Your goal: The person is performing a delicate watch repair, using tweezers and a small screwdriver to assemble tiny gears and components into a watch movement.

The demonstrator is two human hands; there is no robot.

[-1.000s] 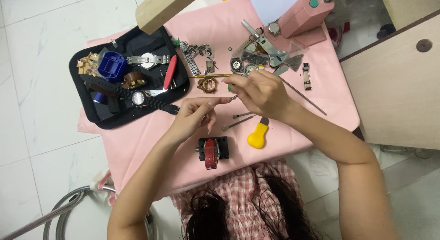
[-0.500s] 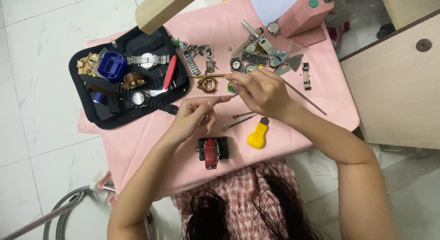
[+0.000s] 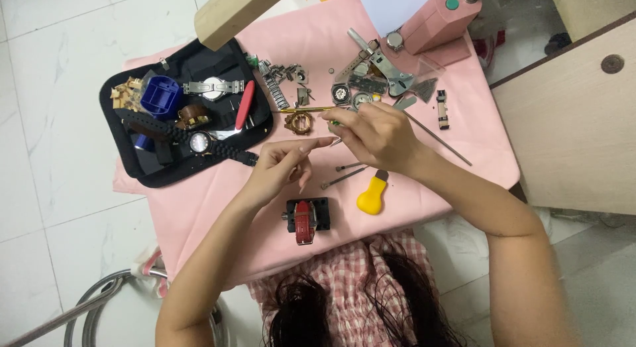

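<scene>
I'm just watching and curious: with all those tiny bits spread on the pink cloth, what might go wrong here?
The small metal parts lie loose above the hands; a sweep of the right hand could scatter them. The thin tool it grips points toward the left hand, so a slip might prick a finger. The yellow-handled tool lies near the cloth's front edge and could be nudged off.

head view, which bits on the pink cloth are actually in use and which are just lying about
In use:
right hand
thin gold-handled tool it holds
left hand, pinching something too small to tell

Lying about:
yellow case opener
black holder block
black tool tray
gold ring part
</scene>
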